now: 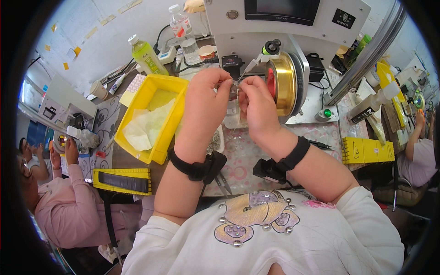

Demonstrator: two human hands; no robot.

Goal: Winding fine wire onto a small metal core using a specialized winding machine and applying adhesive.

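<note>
My left hand (208, 89) and my right hand (257, 98) are raised close together in front of a bench machine (224, 36). Thumb and forefinger of each are pinched, with what lies between them too small to make out. Just beyond the fingertips sits a small black block (232, 64) on the machine. A thin slanting metal nozzle (251, 65) points down toward my fingers. Right of my right hand is a gold-coloured wheel (285, 86) with a red centre. Under my forearms, a pale tray (222, 142) of tiny metal parts is partly hidden.
A yellow bin (158, 149) with white tissue stands left. Bottles (149, 57) and cables are behind it. Tweezers (224, 184) lie near the front edge. A green button (327, 112) is on the machine base. Yellow boxes (369, 150) flank the bench; co-workers (75, 201) sit on both sides.
</note>
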